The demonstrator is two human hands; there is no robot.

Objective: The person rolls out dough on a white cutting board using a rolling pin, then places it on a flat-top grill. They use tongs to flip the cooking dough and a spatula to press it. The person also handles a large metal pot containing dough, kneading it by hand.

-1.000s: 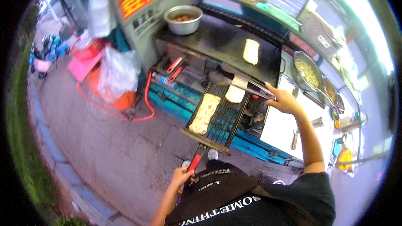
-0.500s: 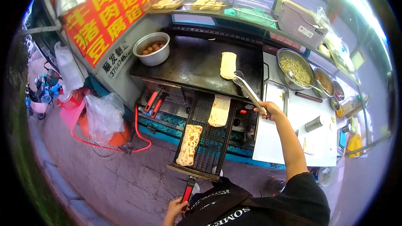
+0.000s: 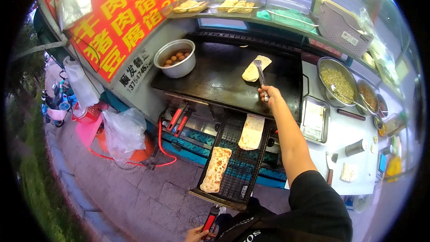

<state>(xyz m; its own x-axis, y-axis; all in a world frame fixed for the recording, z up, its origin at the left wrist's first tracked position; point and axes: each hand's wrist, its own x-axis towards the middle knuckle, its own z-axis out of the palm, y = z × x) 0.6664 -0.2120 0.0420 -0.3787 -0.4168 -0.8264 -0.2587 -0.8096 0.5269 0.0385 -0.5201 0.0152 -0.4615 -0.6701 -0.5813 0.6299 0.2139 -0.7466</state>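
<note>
My right hand (image 3: pixel 270 95) is closed around metal tongs (image 3: pixel 261 72), reaching over the black griddle (image 3: pixel 210 78). The tongs' tips touch a pale flatbread (image 3: pixel 256 68) that lies slantwise on the griddle; whether they pinch it I cannot tell. My left hand (image 3: pixel 197 234) grips the red and black handle (image 3: pixel 210 219) of a pulled-out wire grill rack (image 3: pixel 237 170). On that rack lie two long flatbreads: a browned, spotted one (image 3: pixel 216 169) near the front and a paler one (image 3: pixel 251 131) closer to the griddle.
A pot of eggs (image 3: pixel 175 60) stands on the griddle's left. To the right are a steel tray (image 3: pixel 315 121), a bowl of chopped filling (image 3: pixel 337 83), a scraper (image 3: pixel 330 168) and a shaker (image 3: pixel 356 147). Baskets (image 3: pixel 291 15) line the shelf above. Two more red handles (image 3: pixel 179 121) jut out below.
My right hand has moved the tongs up and forward over the griddle to the flatbread, which is now turned slantwise. My left hand still holds the rack's handle. The view has shifted slightly.
</note>
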